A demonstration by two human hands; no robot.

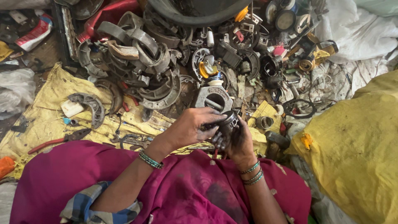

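Observation:
My left hand [191, 126] and my right hand [237, 143] meet over my lap, both greasy and both closed around a small dark cylindrical metal part [229, 121] with a ringed rim. The left fingers wrap over its top and near side. The right hand cups it from below, fingers curled up. Green bead bangles sit on both wrists. A grey metal housing [214, 97] with a round hole lies on the floor just beyond the hands.
A heap of curved grey brake shoes [141, 62] fills the middle left. Red-handled pliers [54, 142] lie on a yellow cloth [45, 112]. A bulging yellow sack [352, 145] stands at the right. Small scrap parts [265, 62] and white bags [365, 33] lie beyond.

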